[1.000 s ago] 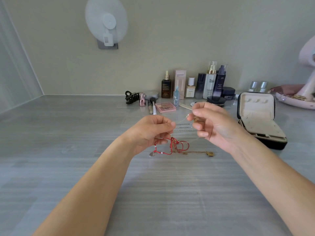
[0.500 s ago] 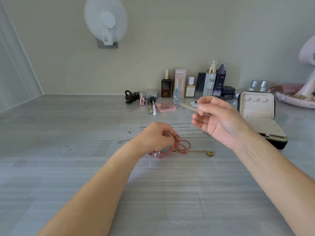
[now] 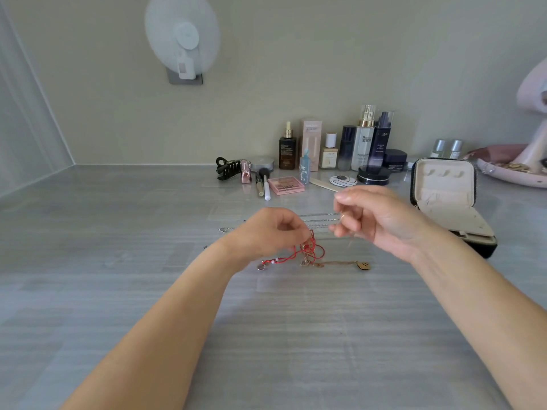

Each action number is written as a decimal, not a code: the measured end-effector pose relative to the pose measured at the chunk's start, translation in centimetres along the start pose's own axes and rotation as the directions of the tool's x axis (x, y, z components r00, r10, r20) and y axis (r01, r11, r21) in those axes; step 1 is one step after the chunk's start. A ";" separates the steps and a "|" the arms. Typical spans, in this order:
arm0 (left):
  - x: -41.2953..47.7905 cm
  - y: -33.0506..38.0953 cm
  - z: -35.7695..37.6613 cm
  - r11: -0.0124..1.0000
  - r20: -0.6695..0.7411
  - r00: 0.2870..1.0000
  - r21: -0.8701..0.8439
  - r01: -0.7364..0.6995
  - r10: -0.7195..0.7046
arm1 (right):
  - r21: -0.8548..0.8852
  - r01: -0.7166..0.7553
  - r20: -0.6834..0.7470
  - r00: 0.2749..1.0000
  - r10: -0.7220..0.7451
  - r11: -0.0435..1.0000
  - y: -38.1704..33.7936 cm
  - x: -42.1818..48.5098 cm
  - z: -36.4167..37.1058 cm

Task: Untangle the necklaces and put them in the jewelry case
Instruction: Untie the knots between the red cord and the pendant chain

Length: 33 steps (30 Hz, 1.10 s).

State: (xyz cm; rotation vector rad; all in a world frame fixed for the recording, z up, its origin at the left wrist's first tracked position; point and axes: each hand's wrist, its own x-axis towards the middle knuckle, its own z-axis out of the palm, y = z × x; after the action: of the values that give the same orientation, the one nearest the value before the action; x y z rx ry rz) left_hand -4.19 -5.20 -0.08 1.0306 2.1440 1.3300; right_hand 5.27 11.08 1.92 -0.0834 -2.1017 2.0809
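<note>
The left hand (image 3: 266,232) hangs just over the middle of the desk (image 3: 133,261). Its grip is closed, fingertips pinching the top of the red cord necklace (image 3: 315,251) and lifting the knot slightly. From the pinch the cord loops out toward 3 o'clock. Its tail trails down to 8 o'clock, past small white beads, and ends in a round charm (image 3: 262,266) lying on the desk.

Tangled into the cord's lower edge is a gold chain necklace (image 3: 337,263). It lies flat with its long axis along the 9-to-3 line, and its pendant (image 3: 363,265) is at the 3 o'clock end.

The right hand (image 3: 381,220) is raised at 2 o'clock from the knot, apart from the left hand, fingers curled and blurred. A small gold glint shows at the fingers and a faint thread seems to hang below. I cannot tell whether that grip is really pinching a strand.

Behind both hands, at 12 o'clock, silver chains (image 3: 319,216) lie stretched along the 9-to-3 line. One end reaches out past the left wrist at 9 o'clock.

The jewelry case (image 3: 444,190) sits open at 2 o'clock, beyond the right hand. Its lid stands upright with the cream lining facing the person, and its base runs toward 4 o'clock.

Cosmetics bottles (image 3: 361,140), a pink palette (image 3: 285,184) and a black hair claw (image 3: 226,168) line the wall at 12 o'clock.
</note>
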 end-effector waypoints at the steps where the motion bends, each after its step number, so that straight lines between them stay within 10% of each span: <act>1: 0.0 0.0 -0.1 1.000 0.002 1.000 -0.018 0.004 -0.004 | -0.036 -0.028 0.006 1.000 0.028 0.999 0.0 0.0 0.0; 10: -0.1 0.4 -0.5 0.998 0.004 0.999 -0.052 0.034 -0.034 | -0.252 -0.197 -0.014 0.980 0.200 0.948 0.4 -0.2 0.9; 33: 0.2 0.6 -0.4 1.000 -0.185 0.983 -0.004 -0.020 0.019 | -0.525 -0.026 -0.109 0.993 -0.036 0.851 1.5 0.4 2.0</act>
State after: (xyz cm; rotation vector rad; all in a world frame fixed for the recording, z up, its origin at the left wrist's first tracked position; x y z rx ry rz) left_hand -4.34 -5.15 0.60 0.9618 2.2669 1.4931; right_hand 4.38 9.21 0.44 -0.2633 -2.5258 1.3929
